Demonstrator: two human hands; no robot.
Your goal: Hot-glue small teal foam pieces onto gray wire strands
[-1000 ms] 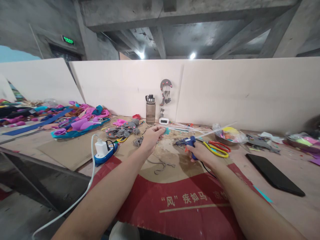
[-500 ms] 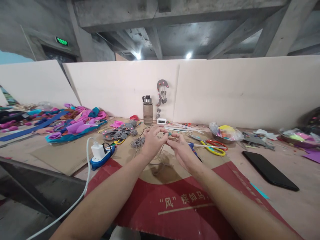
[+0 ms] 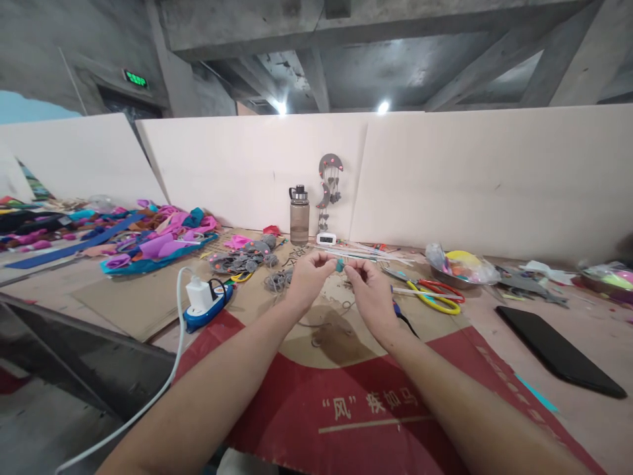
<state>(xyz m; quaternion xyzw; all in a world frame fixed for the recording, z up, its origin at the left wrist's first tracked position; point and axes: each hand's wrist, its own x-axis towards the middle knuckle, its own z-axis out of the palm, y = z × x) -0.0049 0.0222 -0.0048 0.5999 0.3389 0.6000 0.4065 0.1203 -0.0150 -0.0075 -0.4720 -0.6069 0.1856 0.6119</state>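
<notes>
Over the cardboard, my left hand (image 3: 311,278) and my right hand (image 3: 370,293) meet fingertip to fingertip. Pinched between them is a small teal piece (image 3: 339,265), perhaps felt; its exact kind is too small to make out. Below the hands a thin grey cord (image 3: 316,324) runs loosely over the cardboard; whether it joins the teal piece I cannot tell. A bundle of grey cord (image 3: 277,281) lies just left of my left hand. Beside my right wrist a blue tool (image 3: 397,309), probably a glue gun, is partly hidden.
Red-and-brown cardboard (image 3: 297,396) covers the work area. Yellow and red scissors (image 3: 442,303), a phone (image 3: 558,349) and a bowl (image 3: 452,280) stand right. Leftward are a blue power strip (image 3: 208,316), grey felt pieces (image 3: 242,257) and coloured fabric (image 3: 163,244). A bottle (image 3: 299,218) stands behind.
My hands have lowered slightly and my fingertips have parted a little, so the teal piece shows more clearly. The whole view has shifted slightly.
</notes>
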